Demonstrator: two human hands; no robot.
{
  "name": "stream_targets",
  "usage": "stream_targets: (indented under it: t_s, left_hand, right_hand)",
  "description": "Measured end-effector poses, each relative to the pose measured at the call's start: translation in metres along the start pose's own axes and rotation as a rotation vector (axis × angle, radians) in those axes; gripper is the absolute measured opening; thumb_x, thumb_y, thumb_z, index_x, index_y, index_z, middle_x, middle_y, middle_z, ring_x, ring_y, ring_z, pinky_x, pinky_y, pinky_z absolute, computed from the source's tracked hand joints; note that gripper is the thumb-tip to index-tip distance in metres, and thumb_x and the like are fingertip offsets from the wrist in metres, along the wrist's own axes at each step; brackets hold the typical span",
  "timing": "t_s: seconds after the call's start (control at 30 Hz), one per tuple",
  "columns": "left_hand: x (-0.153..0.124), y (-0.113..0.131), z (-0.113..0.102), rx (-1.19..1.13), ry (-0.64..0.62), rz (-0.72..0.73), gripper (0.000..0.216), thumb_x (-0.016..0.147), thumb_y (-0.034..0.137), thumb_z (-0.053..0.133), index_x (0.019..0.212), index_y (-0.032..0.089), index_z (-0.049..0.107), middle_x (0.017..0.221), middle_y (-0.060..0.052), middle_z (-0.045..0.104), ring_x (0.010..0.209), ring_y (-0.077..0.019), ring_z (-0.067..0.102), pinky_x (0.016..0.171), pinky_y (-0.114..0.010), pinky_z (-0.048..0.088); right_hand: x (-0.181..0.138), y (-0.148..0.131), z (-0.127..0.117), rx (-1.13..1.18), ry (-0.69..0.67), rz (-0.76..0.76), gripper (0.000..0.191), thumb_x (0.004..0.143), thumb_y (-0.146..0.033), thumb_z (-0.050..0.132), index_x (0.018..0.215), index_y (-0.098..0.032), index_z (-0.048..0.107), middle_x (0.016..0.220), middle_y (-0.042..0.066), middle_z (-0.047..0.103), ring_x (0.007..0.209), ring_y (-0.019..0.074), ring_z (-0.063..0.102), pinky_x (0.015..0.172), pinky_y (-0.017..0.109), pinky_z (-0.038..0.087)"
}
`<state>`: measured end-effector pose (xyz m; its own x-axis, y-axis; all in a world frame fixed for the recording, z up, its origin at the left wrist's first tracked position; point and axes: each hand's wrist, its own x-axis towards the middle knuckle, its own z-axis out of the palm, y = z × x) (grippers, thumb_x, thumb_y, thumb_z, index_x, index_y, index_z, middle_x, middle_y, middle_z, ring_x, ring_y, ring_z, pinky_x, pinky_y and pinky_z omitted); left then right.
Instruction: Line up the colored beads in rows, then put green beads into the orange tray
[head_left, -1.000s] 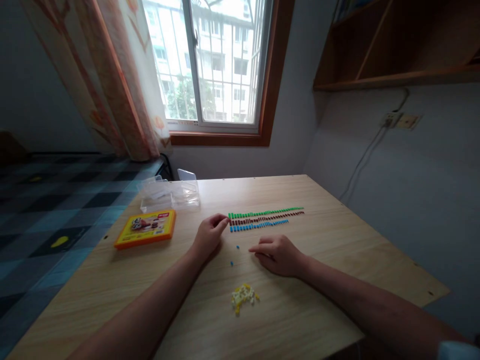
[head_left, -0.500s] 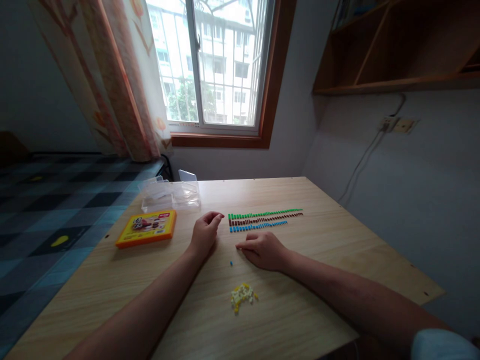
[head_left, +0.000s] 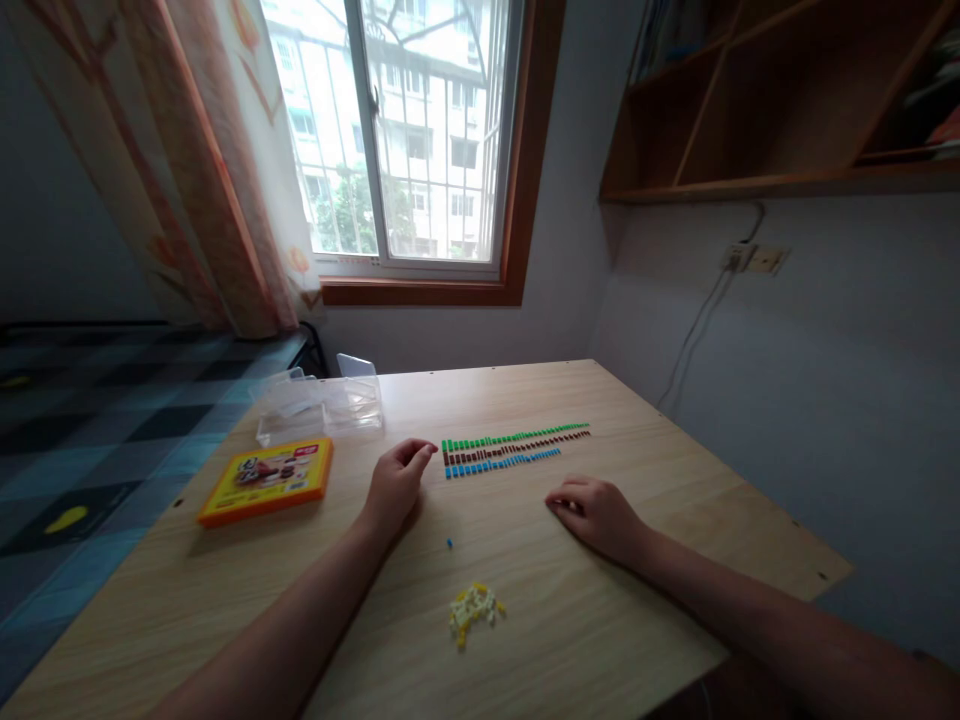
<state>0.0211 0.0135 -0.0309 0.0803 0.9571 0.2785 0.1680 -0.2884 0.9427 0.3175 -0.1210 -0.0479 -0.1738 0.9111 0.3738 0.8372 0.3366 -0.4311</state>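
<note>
Three rows of tiny bricks lie side by side on the wooden table: a green row (head_left: 510, 438), a brown row (head_left: 514, 446) and a shorter blue row (head_left: 499, 463). My left hand (head_left: 397, 485) rests at their left end, thumb and forefinger pressed together; whether anything is between them cannot be made out. To the right of the blue row's end, my right hand (head_left: 596, 512) lies with its fingertips pinched, and what they hold, if anything, is too small to see. One loose blue brick (head_left: 449, 543) sits nearer to me, above a small pile of yellow and cream bricks (head_left: 474, 610).
A yellow and orange box (head_left: 268, 480) lies on the table's left side, with open clear plastic cases (head_left: 322, 408) behind it. A wooden shelf (head_left: 772, 188) hangs on the right wall. To the left stands a bed with a checked cover (head_left: 135, 400).
My right hand has moved right, from beneath the blue row to beyond its right end. My left hand stays by the rows' left end. The camera view has shifted slightly.
</note>
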Motion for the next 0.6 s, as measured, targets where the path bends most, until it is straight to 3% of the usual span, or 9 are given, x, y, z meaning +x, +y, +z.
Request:
stream_targets:
  t_s: [0.1,0.27,0.4,0.6]
  left_hand:
    - [0.001,0.001,0.000,0.005,-0.037,-0.003,0.029,0.074,0.043,0.065,0.078,0.016,0.075,0.049,0.002,0.055,0.053,-0.0155,0.051,0.051,-0.025,0.039]
    - [0.001,0.004,-0.001,0.024,-0.046,-0.003,0.029,0.073,0.043,0.064,0.078,0.016,0.074,0.053,0.001,0.059,0.056,-0.0163,0.054,0.054,-0.026,0.041]
    - [0.001,0.004,-0.001,0.032,-0.053,-0.006,0.029,0.074,0.043,0.064,0.079,0.017,0.074,0.055,0.000,0.060,0.058,-0.0169,0.055,0.055,-0.026,0.042]
    - [0.001,0.006,-0.001,0.040,-0.060,0.017,0.026,0.073,0.041,0.065,0.076,0.017,0.075,0.058,-0.001,0.064,0.060,-0.0177,0.056,0.057,-0.027,0.044]
  right_hand:
    - [0.001,0.035,-0.017,-0.061,0.054,0.190,0.018,0.089,-0.029,0.062,0.092,-0.025,0.079,0.093,0.002,0.077,0.085,0.0184,0.069,0.078,0.027,0.049]
    - [0.032,0.076,-0.021,-0.107,0.118,0.334,0.020,0.086,-0.031,0.063,0.093,-0.025,0.080,0.091,0.003,0.078,0.081,0.0205,0.069,0.071,0.029,0.049]
    - [0.054,0.086,-0.014,-0.102,0.121,0.352,0.018,0.084,-0.033,0.064,0.091,-0.027,0.080,0.092,0.001,0.079,0.079,0.0190,0.069,0.070,0.028,0.049]
    - [0.053,0.083,-0.012,-0.082,0.110,0.303,0.019,0.086,-0.033,0.064,0.092,-0.027,0.080,0.099,0.002,0.078,0.083,0.0187,0.069,0.077,0.029,0.051]
